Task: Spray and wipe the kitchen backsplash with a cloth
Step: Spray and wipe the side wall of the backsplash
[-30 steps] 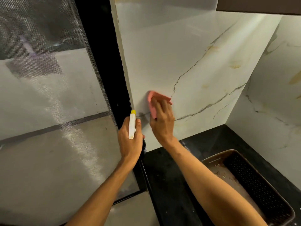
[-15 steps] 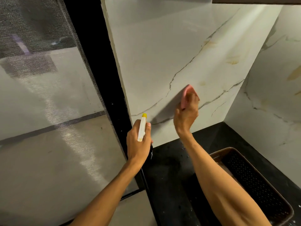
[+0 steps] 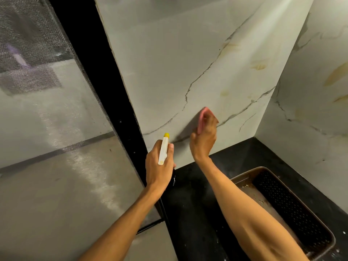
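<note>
The backsplash [image 3: 178,59] is white marble-look tile with dark veins and yellowish stains. My right hand [image 3: 204,137] holds a pink cloth [image 3: 202,117] flat against the lower part of that wall, fingers curled over it. My left hand [image 3: 160,166] grips a spray bottle [image 3: 163,149] with a white head and yellow nozzle tip, held upright just left of the right hand, nozzle toward the wall. The bottle's dark body is mostly hidden behind my hand.
A black countertop [image 3: 190,204] runs below the wall. A brown perforated plastic basket [image 3: 293,208] sits on it at the right. A second marble wall [image 3: 310,87] forms the right corner. A black frame [image 3: 105,76] and a mesh screen [image 3: 37,53] stand at the left.
My right hand swept the cloth rightward along the wall from near its left edge, then dipped slightly lower. The left hand with the bottle shifted a little to the right.
</note>
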